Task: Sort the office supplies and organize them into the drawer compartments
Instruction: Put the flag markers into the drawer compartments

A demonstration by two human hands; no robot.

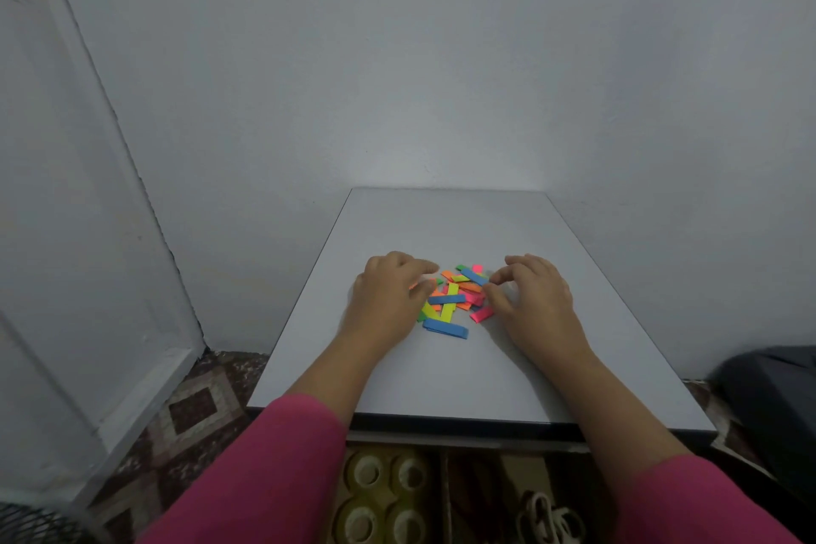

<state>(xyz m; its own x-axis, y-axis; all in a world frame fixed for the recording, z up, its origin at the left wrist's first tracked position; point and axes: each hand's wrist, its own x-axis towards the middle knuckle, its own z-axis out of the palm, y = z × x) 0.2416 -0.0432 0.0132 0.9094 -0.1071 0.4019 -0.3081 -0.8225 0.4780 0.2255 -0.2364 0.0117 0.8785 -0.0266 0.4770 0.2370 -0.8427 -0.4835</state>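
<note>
A loose pile of small coloured paper strips in blue, yellow, orange, pink and green lies in the middle of the white table. My left hand rests palm down at the pile's left edge, fingers curled and touching the strips. My right hand sits at the pile's right edge with fingers bent and thumb near a pink strip. Neither hand visibly holds a strip. Below the table's front edge an open drawer shows tape rolls in the left compartment and white clips in the right.
A plain wall stands right behind the table, and a door frame runs down the left. Patterned carpet covers the floor. A dark object sits low at the right of the table.
</note>
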